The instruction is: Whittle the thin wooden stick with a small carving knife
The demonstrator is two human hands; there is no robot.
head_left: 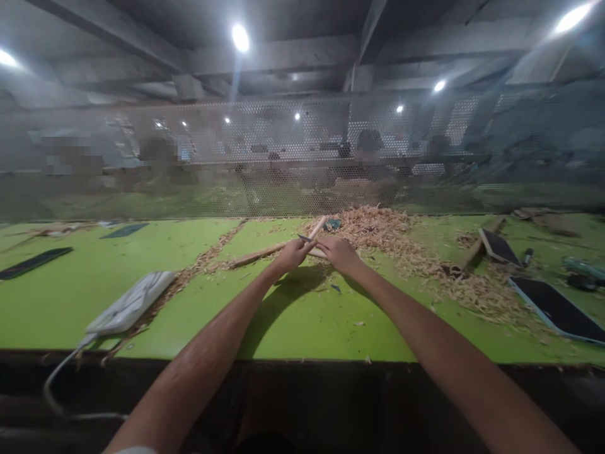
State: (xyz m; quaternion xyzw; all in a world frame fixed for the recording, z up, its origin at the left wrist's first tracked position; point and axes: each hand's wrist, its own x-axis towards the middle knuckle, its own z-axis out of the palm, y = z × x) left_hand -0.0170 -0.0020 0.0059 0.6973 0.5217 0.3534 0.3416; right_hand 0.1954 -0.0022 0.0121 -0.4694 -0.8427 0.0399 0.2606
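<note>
My two hands meet above the middle of the green tabletop, fingers closed. My left hand (292,255) is wrapped round a pale wooden stick (317,227), which slants up and away past the fingertips. From the fingers of my right hand (339,253) a thin dark blade (304,238), seemingly a knife's, points left across the stick; its handle is hidden. Another bit of pale wood (317,252) shows between the hands, and I cannot tell whether it joins the stick. Just left of my left hand lies a longer wooden strip (258,255).
Wood shavings (373,227) are heaped behind my right hand and trail rightward. A white power strip (131,302) with a cable lies left. Phones (562,309) and a wooden bar (479,246) are at right, a dark phone (35,263) far left. A perforated screen (293,189) borders the back.
</note>
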